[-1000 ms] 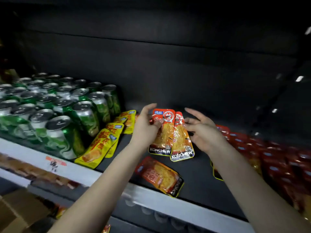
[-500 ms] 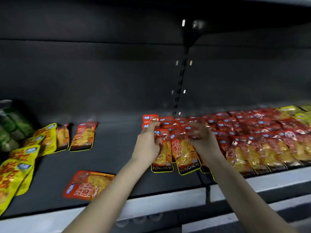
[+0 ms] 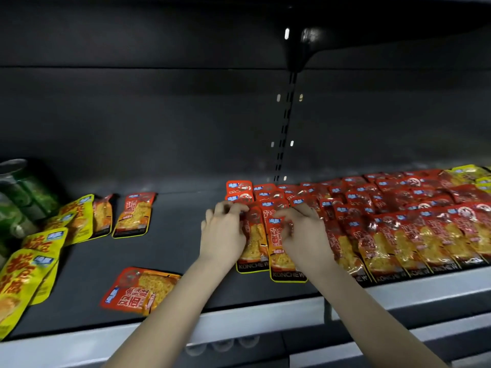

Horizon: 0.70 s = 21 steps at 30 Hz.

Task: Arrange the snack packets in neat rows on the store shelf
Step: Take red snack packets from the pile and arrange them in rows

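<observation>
Two red KONCHEW snack packets lie side by side on the dark shelf [image 3: 172, 251], at the left end of the red rows. My left hand [image 3: 224, 232] pinches the top of the left packet [image 3: 252, 248]. My right hand [image 3: 303, 235] pinches the top of the right packet [image 3: 283, 256]. Overlapping rows of red packets [image 3: 398, 221] fill the shelf to the right. One loose red packet [image 3: 140, 290] lies flat near the front edge, and another [image 3: 134, 215] lies further back on the left.
Yellow packets [image 3: 24, 269] are piled at the left, with green cans [image 3: 18, 197] behind them. More yellow packets [image 3: 473, 173] sit at the far right back. A grey front rail [image 3: 265, 314] edges the shelf. A slotted upright [image 3: 285, 123] runs up the back wall.
The view swung right from the cans to the red rows. My hands carried the two packets from the air down onto the shelf beside the rows.
</observation>
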Tool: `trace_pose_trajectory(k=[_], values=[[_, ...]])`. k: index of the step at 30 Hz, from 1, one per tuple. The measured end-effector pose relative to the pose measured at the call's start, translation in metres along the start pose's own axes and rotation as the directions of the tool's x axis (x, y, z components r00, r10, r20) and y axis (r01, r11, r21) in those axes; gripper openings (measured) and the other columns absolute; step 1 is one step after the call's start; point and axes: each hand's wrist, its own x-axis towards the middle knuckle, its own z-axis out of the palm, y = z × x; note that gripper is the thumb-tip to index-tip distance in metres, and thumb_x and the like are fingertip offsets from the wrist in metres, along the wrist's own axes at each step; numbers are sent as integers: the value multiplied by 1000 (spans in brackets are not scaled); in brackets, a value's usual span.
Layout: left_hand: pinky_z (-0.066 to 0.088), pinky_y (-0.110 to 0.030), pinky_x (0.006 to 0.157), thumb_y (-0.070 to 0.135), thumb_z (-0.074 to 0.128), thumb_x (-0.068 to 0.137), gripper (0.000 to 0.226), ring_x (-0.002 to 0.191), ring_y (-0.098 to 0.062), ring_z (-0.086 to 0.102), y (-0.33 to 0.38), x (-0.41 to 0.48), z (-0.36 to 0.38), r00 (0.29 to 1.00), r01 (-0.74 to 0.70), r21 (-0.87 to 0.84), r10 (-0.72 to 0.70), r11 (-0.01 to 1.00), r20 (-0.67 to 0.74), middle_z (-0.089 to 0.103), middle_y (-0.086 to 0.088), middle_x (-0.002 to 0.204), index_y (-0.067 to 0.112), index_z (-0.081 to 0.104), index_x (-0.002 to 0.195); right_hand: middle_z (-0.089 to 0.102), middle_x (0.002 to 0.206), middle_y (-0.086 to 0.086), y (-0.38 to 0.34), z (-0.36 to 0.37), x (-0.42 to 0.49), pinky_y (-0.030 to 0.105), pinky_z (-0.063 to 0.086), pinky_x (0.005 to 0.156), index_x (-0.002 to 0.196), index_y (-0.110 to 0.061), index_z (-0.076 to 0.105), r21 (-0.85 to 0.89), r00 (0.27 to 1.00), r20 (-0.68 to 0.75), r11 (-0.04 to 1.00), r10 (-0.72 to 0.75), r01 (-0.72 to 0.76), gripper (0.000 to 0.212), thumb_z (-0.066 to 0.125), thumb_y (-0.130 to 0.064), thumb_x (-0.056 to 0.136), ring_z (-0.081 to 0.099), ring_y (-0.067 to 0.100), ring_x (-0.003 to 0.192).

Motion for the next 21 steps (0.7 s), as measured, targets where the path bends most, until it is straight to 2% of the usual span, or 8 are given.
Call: trace_pose_trajectory(k=[4, 7, 11, 15, 17, 21], values=[[33, -38, 98, 10, 44, 90, 42, 118, -28, 41, -15, -7, -14, 999, 31, 21, -30, 999, -32, 42, 4, 136, 31, 51, 126, 59, 104, 2, -28, 7, 9, 41, 48, 87, 97, -21, 68, 72, 996, 30, 994, -81, 79, 32, 55, 1, 79, 55, 25, 99], [33, -39, 99, 8, 42, 89, 44, 118, -29, 41, -37, -16, -31, 993, 101, 56, -97, 993, -73, 43, 3, 136, 32, 51, 125, 57, 109, 1, -58, 19, 12, 26, 44, 90, 102, -20, 68, 145, 973, 149, 977, -175, 154, 30, 54, -3, 82, 56, 21, 101], [36, -42, 98, 10, 44, 88, 45, 121, -30, 40, -72, -37, -59, 967, 241, 90, -231, 966, -110, 45, 1, 135, 32, 50, 126, 56, 117, -2, -102, 42, 3, 23, 45, 90, 117, -22, 63, 216, 859, 396, 942, -325, 256, 31, 55, -17, 87, 59, 16, 102], [40, -44, 98, 23, 51, 88, 43, 121, -34, 41, -106, -63, -84, 922, 387, 92, -387, 918, -16, 47, -6, 131, 31, 46, 130, 57, 123, 2, -139, 61, -12, 26, 45, 95, 129, -20, 55, 274, 737, 540, 913, -406, 302, 44, 59, -27, 86, 58, 20, 109], [42, -41, 99, 33, 60, 84, 51, 120, -34, 45, -121, -78, -94, 896, 433, 115, -440, 894, 53, 50, -9, 126, 31, 46, 133, 57, 125, 5, -153, 68, -18, 25, 42, 97, 134, -18, 50, 275, 670, 605, 902, -430, 332, 53, 63, -32, 84, 56, 21, 112], [37, -27, 91, 28, 64, 82, 53, 119, -27, 47, -128, -101, -105, 879, 437, 100, -448, 894, 162, 57, -14, 118, 19, 46, 131, 57, 126, 7, -169, 75, -21, 20, 34, 95, 137, -19, 45, 244, 590, 671, 886, -448, 395, 63, 68, -32, 80, 53, 20, 117]])
